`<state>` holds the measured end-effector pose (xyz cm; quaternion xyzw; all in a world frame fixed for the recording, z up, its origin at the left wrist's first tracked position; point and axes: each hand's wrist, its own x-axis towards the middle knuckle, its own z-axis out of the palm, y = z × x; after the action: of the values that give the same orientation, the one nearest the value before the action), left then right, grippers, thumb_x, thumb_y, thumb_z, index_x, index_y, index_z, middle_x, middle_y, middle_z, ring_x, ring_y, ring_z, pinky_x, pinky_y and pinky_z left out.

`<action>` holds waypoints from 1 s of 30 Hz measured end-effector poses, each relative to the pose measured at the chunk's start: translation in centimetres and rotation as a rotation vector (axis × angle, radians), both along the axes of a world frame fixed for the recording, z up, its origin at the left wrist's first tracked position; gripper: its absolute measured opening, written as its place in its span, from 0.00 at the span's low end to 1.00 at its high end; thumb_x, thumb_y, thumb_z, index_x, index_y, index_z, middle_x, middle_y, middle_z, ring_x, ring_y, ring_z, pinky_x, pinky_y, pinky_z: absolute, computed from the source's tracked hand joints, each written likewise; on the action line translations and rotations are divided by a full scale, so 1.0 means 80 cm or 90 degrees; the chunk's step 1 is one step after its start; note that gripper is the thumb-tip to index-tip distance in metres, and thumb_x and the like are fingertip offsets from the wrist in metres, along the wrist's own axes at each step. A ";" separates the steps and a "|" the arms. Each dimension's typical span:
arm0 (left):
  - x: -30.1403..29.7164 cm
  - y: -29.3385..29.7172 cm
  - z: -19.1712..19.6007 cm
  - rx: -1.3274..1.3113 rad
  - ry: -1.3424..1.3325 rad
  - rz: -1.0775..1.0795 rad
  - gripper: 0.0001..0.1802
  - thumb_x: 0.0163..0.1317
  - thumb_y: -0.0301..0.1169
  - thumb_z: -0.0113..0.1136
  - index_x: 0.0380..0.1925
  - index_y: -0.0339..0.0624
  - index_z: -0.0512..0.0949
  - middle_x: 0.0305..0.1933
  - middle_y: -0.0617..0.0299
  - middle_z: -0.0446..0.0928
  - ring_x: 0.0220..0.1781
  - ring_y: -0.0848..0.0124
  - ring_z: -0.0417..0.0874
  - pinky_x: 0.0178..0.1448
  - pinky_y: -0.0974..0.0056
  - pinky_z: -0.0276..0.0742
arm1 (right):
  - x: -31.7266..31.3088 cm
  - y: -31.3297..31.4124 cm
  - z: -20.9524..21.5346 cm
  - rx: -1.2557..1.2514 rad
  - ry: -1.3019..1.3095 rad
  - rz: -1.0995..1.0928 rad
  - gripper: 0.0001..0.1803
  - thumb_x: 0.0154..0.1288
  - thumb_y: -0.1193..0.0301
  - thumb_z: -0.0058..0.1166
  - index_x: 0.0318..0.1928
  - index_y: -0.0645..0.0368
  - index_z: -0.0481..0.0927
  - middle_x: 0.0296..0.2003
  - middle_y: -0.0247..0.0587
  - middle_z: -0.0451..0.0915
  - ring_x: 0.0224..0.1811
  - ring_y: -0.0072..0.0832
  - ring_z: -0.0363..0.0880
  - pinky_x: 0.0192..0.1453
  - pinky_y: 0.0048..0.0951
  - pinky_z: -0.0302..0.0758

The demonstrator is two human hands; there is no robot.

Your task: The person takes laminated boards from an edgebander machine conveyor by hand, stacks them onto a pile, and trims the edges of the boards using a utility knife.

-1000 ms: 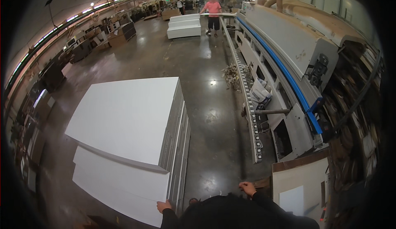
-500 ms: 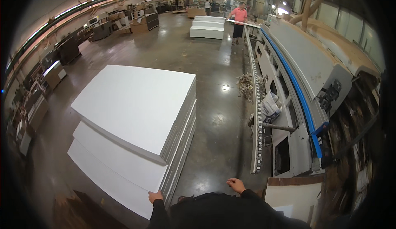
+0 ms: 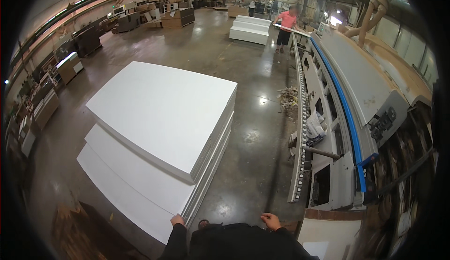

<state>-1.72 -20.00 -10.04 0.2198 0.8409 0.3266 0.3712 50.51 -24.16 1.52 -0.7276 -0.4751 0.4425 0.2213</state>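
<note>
Head view, stock: stack of white panels (image 3: 159,133) on the concrete floor (image 3: 253,96), filling the 9 to 11 o'clock part of the picture; sheets lie flat and roughly squared, the lower layers stepping out toward 7 o'clock, probably so that edges stay reachable and the sheets stay flat.

Head view, near corner: the stack's lowest corner sits at 6 o'clock, right where the left hand meets it.

Head view, left hand (image 3: 177,220): dark sleeve entering from the lower edge; knuckles up, fingers curled against the panel edge at the corner, touching it; whether it truly grips cannot be told.

Head view, right hand (image 3: 271,221): at 6 o'clock, just right of centre, held free above the floor near the machine's end; fingers loosely bent, holding nothing.

Head view, arms: both kept close to the body, elbows tucked, forearms short in view.

Head view, machine: long grey edge-processing line with blue stripe (image 3: 344,110) running from 1 to 4 o'clock, roller rail along its side, parallel to the stack with an aisle between.

Head view, background: second white stack (image 3: 249,29) at 12 o'clock; a person in a pink top (image 3: 286,23) beside the machine's far end.
</note>
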 end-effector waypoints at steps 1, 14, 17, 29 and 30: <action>0.003 0.001 0.000 -0.001 0.001 0.002 0.20 0.63 0.33 0.62 0.35 0.17 0.78 0.41 0.34 0.83 0.45 0.47 0.85 0.48 0.48 0.77 | 0.000 -0.003 -0.001 0.000 0.019 -0.016 0.20 0.69 0.62 0.63 0.54 0.63 0.85 0.37 0.38 0.87 0.38 0.23 0.84 0.46 0.28 0.79; -0.027 -0.027 0.008 0.080 -0.274 0.272 0.10 0.62 0.24 0.64 0.25 0.30 0.75 0.24 0.52 0.76 0.19 0.62 0.78 0.18 0.59 0.70 | -0.028 -0.040 0.052 -0.087 0.022 -0.095 0.20 0.69 0.61 0.63 0.53 0.63 0.84 0.41 0.42 0.88 0.43 0.28 0.86 0.50 0.31 0.79; -0.038 -0.017 -0.032 0.153 0.131 -0.177 0.11 0.62 0.25 0.63 0.23 0.31 0.75 0.24 0.52 0.76 0.21 0.63 0.79 0.21 0.61 0.72 | -0.030 -0.045 0.063 -0.076 0.003 -0.090 0.20 0.68 0.61 0.63 0.53 0.63 0.85 0.43 0.45 0.88 0.45 0.32 0.86 0.52 0.33 0.79; 0.020 0.016 0.080 0.022 -0.359 0.250 0.14 0.63 0.26 0.63 0.42 0.28 0.72 0.30 0.52 0.76 0.21 0.64 0.77 0.22 0.62 0.73 | -0.036 -0.092 0.049 -0.073 -0.011 -0.131 0.22 0.69 0.59 0.62 0.55 0.62 0.84 0.42 0.44 0.88 0.45 0.30 0.87 0.52 0.32 0.80; 0.020 0.015 0.082 0.022 -0.353 0.254 0.14 0.64 0.26 0.63 0.43 0.27 0.72 0.31 0.51 0.76 0.22 0.63 0.79 0.22 0.63 0.74 | -0.036 -0.098 0.047 -0.065 -0.009 -0.137 0.22 0.69 0.59 0.62 0.55 0.62 0.84 0.42 0.44 0.88 0.45 0.31 0.87 0.52 0.32 0.80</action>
<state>-0.10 -18.77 -3.52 -0.0398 0.7286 0.4546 0.5107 47.60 -31.99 5.27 -0.7879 -0.3728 0.4347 0.2266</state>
